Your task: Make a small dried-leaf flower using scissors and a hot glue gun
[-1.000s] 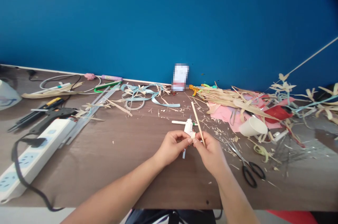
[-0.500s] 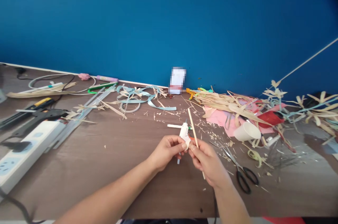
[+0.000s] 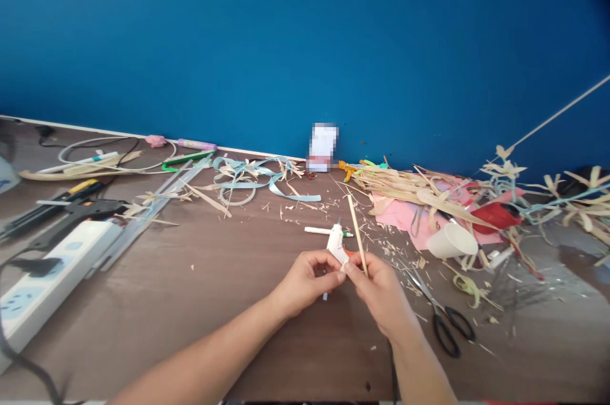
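Note:
My left hand [image 3: 312,281] is closed, its thumb and forefinger pinched at a small pale piece [image 3: 344,267] that is mostly hidden by the fingertips. Touching it from the other side, my right hand [image 3: 376,287] is closed too, with a long thin pale strip [image 3: 356,227] held upright in its fingers. Just beyond my fingertips is a small white glue gun [image 3: 336,241] with an orange trigger, its lower part covered by my hands. A white marker-like stick [image 3: 320,230] with a green end lies behind the glue gun.
Black-handled scissors [image 3: 445,322] lie open right of my hands. A paper cup [image 3: 452,241], pink sheets and dried husk strips [image 3: 400,182] crowd the right side. A power strip [image 3: 61,278] and a black glue gun [image 3: 79,217] are at left. A blue wall closes the back.
The view has shifted slightly, moving things a little right and down. The strip in my right hand stands a bit differently, its lower end now hidden. Both hands stay together.

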